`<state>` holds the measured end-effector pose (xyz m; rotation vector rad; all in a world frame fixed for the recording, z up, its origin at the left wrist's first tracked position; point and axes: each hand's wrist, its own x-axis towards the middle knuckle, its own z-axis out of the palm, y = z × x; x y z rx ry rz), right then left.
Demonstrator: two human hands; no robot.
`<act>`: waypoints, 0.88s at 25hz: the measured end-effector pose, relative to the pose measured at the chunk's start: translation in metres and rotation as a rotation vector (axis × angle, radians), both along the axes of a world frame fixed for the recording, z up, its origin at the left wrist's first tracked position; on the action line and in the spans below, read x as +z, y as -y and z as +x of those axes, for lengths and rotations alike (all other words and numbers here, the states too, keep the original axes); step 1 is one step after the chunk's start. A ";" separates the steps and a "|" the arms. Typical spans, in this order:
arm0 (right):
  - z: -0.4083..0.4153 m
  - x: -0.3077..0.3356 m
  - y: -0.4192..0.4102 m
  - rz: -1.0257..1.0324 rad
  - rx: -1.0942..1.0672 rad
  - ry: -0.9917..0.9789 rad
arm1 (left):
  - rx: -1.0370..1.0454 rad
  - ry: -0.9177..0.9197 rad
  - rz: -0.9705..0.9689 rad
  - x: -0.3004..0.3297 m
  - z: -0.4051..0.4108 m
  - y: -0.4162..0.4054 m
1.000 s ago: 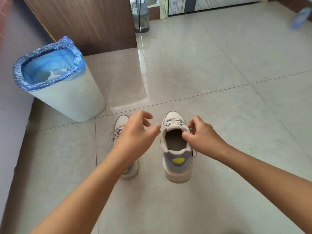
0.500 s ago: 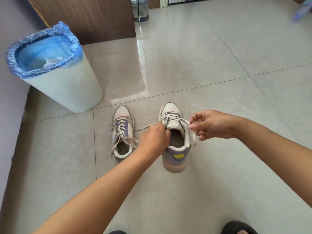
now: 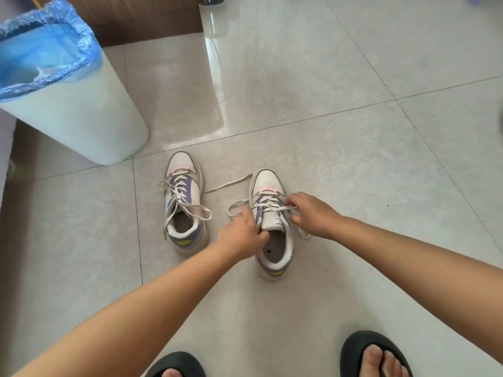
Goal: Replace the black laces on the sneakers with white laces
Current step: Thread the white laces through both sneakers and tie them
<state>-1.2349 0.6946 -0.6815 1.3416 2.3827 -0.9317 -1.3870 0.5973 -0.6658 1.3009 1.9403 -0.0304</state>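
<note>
Two white, purple and pink sneakers stand side by side on the tiled floor, both threaded with off-white laces. The left sneaker [image 3: 185,202] lies untouched, its laces loose. My left hand [image 3: 242,235] grips the right sneaker [image 3: 268,183] at its left collar, thumb at the opening by the tongue. My right hand [image 3: 313,213] pinches the lace [image 3: 302,232] on the shoe's right side near the top eyelets. The other lace end [image 3: 231,183] trails on the floor toward the left sneaker. No black laces are visible.
A white bin [image 3: 81,118] lined with a blue bag stands at the back left, in front of a wooden cabinet [image 3: 141,17]. My feet in black slippers [image 3: 373,355] are at the bottom edge. Open tile floor stretches to the right and behind the shoes.
The right sneaker, held up off the floor before, now stands on the tiles. Its lace has come loose and both hands have moved onto the lacing and collar.
</note>
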 end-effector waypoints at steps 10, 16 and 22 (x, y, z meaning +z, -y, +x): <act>-0.010 0.002 0.000 -0.285 -0.435 -0.333 | -0.069 0.059 -0.016 -0.017 -0.030 -0.053; 0.011 0.023 -0.030 -0.399 -0.391 -0.215 | 0.267 0.569 0.074 -0.006 -0.047 -0.052; 0.025 0.041 -0.046 -0.394 -0.326 -0.194 | 0.034 0.364 -0.097 0.014 -0.068 -0.047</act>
